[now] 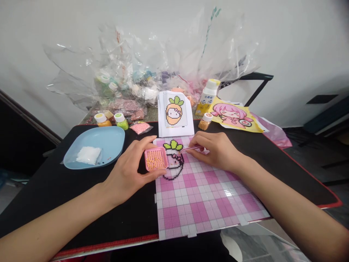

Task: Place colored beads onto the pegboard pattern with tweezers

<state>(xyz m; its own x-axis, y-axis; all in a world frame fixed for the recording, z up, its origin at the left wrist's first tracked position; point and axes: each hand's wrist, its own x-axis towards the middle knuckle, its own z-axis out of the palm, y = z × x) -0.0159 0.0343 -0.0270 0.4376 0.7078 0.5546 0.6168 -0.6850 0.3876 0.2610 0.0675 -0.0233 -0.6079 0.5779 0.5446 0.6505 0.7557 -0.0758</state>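
Note:
My left hand point(131, 168) grips a small pink square tray point(156, 159) by its sides, tilted toward me, with orange-yellow beads lying along its ridges. Pinched in my right hand point(214, 148) is a pair of pink tweezers point(190, 147), their tips over the bead design. Whether a bead sits in the tips is too small to tell. Below both hands lies a pink-and-white checked pegboard point(201, 207). On it a black bead outline point(172, 178) with green bead leaves point(173, 145) is laid out, partly hidden by the tray and my left thumb.
A pattern sheet point(176, 131) with a carrot-shaped figure leans behind the board. To the left, a blue plate point(71, 151) holds a white bead packet point(88, 155). Bead bottles point(121, 122), a jar of orange beads point(205, 122) and clear plastic bags point(152, 54) stand at the back.

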